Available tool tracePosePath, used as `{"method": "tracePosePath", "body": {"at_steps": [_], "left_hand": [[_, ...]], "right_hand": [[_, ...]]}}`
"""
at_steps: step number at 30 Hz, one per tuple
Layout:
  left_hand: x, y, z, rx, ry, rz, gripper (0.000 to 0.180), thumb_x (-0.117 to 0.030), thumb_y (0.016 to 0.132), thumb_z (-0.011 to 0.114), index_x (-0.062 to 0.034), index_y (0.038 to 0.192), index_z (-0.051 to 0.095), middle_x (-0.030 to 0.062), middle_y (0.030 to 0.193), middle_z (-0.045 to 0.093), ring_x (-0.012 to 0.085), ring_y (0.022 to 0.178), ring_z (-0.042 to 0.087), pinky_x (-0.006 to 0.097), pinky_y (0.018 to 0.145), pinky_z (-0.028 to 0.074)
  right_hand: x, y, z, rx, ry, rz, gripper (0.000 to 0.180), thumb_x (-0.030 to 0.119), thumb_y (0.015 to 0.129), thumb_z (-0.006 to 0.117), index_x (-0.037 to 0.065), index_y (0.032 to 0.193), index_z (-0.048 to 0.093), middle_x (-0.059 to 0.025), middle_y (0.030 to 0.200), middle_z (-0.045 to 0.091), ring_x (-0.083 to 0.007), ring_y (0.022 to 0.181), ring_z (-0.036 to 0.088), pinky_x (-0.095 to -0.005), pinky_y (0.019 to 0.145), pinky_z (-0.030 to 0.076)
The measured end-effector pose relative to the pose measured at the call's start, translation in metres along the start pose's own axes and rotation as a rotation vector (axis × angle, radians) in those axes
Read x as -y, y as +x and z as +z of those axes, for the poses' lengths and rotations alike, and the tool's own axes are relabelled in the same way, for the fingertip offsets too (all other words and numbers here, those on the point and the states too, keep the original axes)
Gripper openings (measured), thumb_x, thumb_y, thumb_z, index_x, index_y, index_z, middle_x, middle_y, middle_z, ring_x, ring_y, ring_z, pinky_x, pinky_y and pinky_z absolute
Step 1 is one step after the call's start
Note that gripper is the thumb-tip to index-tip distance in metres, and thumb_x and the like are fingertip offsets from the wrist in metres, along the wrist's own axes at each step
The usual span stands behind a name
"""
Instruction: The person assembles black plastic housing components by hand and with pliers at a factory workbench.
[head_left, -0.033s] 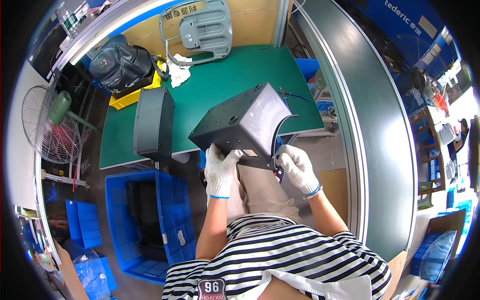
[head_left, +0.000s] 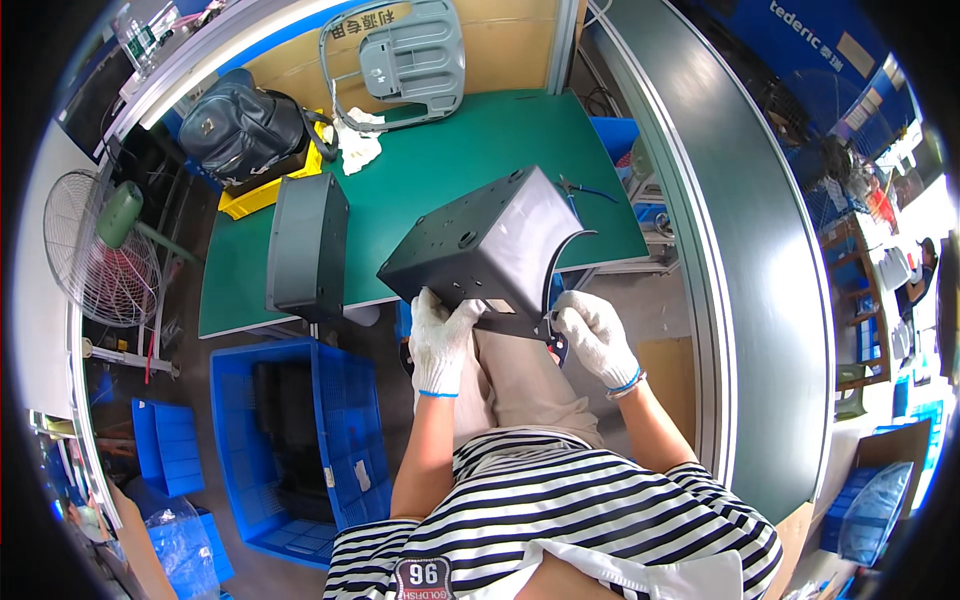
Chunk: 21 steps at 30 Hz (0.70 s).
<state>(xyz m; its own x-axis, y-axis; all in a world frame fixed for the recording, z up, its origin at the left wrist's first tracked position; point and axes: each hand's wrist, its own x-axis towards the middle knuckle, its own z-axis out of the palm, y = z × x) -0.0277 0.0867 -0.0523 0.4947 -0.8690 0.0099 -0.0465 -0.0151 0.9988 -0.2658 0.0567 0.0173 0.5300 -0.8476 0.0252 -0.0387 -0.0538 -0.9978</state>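
A dark grey moulded plastic housing (head_left: 470, 240), box-like with a curved cut-out on its right side and small holes in its face, is held tilted at the front edge of the green table. My left hand (head_left: 441, 340), in a white knit glove, grips its lower left edge, thumb up against the face. My right hand (head_left: 596, 338), gloved alike, is closed at the housing's lower right corner, beside the curved rim. Whatever its fingertips pinch is too small to tell. A second dark grey housing (head_left: 318, 245) stands on the table to the left.
Blue-handled pliers (head_left: 590, 190) lie on the green table (head_left: 420, 160), right of the housing. Behind are a grey plastic frame (head_left: 410, 65), a white cloth (head_left: 357, 148) and a black backpack (head_left: 240, 125) on a yellow crate (head_left: 262, 197). A large blue crate (head_left: 355, 440) stands at lower left.
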Motion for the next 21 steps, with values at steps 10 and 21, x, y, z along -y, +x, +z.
{"method": "tracePosePath", "body": {"at_steps": [10,21], "left_hand": [[-0.025,0.016,-0.005,-0.116,-0.114,0.065,0.044,-0.023,0.072,0.084,0.0008,0.102,0.063,0.0099,0.105,0.053,0.0191,0.089,0.057,0.032,0.082,0.047],[-0.093,-0.008,0.009,-0.217,0.345,-0.081,0.054,-0.033,0.072,0.083,0.0027,0.106,0.061,0.0198,0.113,0.052,0.0353,0.100,0.057,0.043,0.089,0.045]], "right_hand": [[0.009,-0.001,-0.001,0.031,0.103,-0.045,0.021,0.023,0.098,0.055,0.003,0.097,0.059,0.0026,0.078,0.053,-0.0066,0.073,0.049,-0.0243,0.065,0.040],[0.030,0.029,0.019,-0.235,-0.484,-0.332,0.006,0.007,0.086,0.065,0.005,0.083,0.061,-0.0090,0.070,0.056,-0.0235,0.063,0.056,-0.0330,0.060,0.045]]}}
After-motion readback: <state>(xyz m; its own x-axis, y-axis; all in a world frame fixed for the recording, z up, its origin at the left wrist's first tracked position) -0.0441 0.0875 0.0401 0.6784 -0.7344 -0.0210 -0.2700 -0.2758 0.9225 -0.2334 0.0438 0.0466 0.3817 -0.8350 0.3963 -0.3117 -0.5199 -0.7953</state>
